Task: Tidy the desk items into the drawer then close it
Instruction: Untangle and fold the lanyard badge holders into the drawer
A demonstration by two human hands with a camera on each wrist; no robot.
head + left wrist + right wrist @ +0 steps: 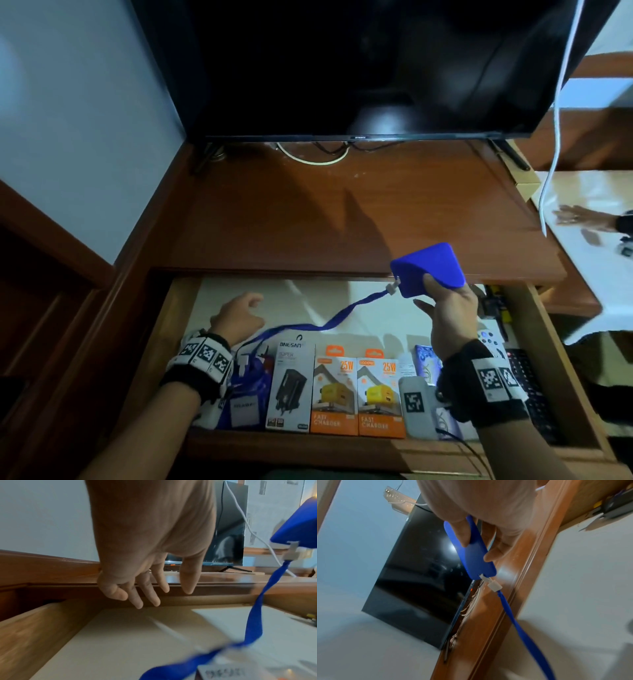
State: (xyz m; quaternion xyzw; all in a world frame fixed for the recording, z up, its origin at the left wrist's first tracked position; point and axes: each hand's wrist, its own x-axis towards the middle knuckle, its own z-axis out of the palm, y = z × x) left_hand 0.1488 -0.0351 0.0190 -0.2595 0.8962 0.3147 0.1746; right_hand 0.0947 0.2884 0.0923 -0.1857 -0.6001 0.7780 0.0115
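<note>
My right hand (452, 315) has its grip clamped on the blue card holder (428, 269), thumb on one face, fingers behind, held over the far edge of the open drawer (534, 329). Its lanyard (329, 323) trails down from my grip toward the boxes (359, 394) near my left wrist. My left hand (239, 317) hovers loose-fingered, holding nothing. I judge the risk is the strap: dropped carelessly, it could drape over the drawer's front and jam the closing.

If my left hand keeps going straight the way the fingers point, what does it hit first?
Probably the dark back of the drawer under the desk edge. The left hand hangs empty above the pale liner; depth is unclear.
</note>
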